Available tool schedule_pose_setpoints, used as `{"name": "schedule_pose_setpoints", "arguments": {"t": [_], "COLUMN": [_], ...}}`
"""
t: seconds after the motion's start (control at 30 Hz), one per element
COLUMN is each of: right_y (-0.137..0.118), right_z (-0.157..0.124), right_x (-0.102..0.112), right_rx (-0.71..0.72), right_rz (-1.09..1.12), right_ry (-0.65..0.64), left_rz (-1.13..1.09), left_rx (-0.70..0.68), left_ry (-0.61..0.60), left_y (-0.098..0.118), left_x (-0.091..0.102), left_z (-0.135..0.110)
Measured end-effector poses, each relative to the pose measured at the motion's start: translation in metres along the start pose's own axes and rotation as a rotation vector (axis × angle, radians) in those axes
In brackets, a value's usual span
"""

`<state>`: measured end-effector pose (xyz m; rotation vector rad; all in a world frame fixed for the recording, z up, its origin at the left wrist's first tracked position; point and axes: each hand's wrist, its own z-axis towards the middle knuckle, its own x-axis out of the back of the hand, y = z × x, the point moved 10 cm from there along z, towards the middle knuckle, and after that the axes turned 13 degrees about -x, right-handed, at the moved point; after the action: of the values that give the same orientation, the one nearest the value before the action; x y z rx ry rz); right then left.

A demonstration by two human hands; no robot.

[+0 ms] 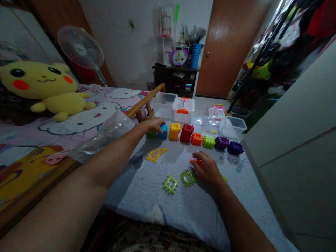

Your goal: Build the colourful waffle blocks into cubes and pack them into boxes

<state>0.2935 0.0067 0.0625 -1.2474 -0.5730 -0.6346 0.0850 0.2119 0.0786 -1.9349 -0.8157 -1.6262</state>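
Note:
My left hand point(154, 125) is closed around the top of a stack of blue interlocking tiles point(163, 132), beside a partly hidden green stack point(151, 135). To their right stand stacks in yellow point(174, 132), red point(186, 133), orange point(196, 139), light green point(209, 141), purple point(222, 142) and dark violet point(235, 148). My right hand point(207, 166) pinches an orange-red tile point(199, 162) low over the cloth, mostly covered by the fingers. Two green window-like tiles point(170, 184) lie nearby. Yellow triangular tiles point(156, 154) rest further left, and a green piece point(224, 178) peeks out past my right wrist.
Clear plastic boxes point(164, 105) and an orange-latched box point(183, 115) line the table's far end. On the left are a wooden rail point(147, 99), a clear plastic bag point(102, 136) and a bed with a yellow plush toy point(44, 84). A pale cabinet point(296, 140) borders the right.

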Motion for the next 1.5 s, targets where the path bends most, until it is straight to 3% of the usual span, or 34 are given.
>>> {"name": "schedule_pose_setpoints", "arguments": {"t": [0.1, 0.2, 0.33, 0.4, 0.47, 0.57, 0.7, 0.9, 1.1, 1.3, 1.5], "right_y": [0.001, 0.004, 0.005, 0.006, 0.009, 0.016, 0.026, 0.055, 0.08, 0.051, -0.004], "right_z": [0.0, 0.002, 0.004, 0.005, 0.007, 0.009, 0.012, 0.014, 0.013, 0.014, 0.001], "right_x": [0.0, 0.0, 0.003, 0.007, 0.013, 0.025, 0.039, 0.06, 0.067, 0.043, -0.007], "right_rx": [-0.006, 0.002, 0.038, 0.048, 0.041, 0.009, -0.055, -0.201, -0.352, -0.216, 0.116], "right_rz": [0.0, -0.007, -0.013, -0.012, -0.016, -0.022, -0.006, 0.103, 0.209, 0.172, -0.054], "right_ry": [-0.007, -0.002, 0.024, 0.048, 0.088, 0.164, 0.24, 0.332, 0.347, 0.215, -0.134], "left_rz": [-0.005, 0.039, 0.066, 0.01, -0.088, -0.253, -0.372, -0.409, -0.395, -0.368, -0.392], "left_rx": [0.002, 0.002, -0.103, -0.18, -0.277, -0.391, -0.435, -0.386, -0.341, -0.249, -0.14], "left_ry": [0.028, 0.185, 0.469, 0.531, 0.495, 0.354, 0.237, 0.203, 0.235, 0.396, 0.546], "left_y": [-0.002, 0.005, 0.053, 0.087, 0.124, 0.172, 0.204, 0.207, 0.2, 0.183, 0.172], "left_x": [0.001, 0.017, 0.045, 0.045, 0.031, -0.004, -0.041, -0.06, -0.06, -0.045, -0.041], "left_z": [-0.002, -0.015, -0.055, -0.078, -0.098, -0.12, -0.135, -0.13, -0.121, -0.106, -0.095]}}
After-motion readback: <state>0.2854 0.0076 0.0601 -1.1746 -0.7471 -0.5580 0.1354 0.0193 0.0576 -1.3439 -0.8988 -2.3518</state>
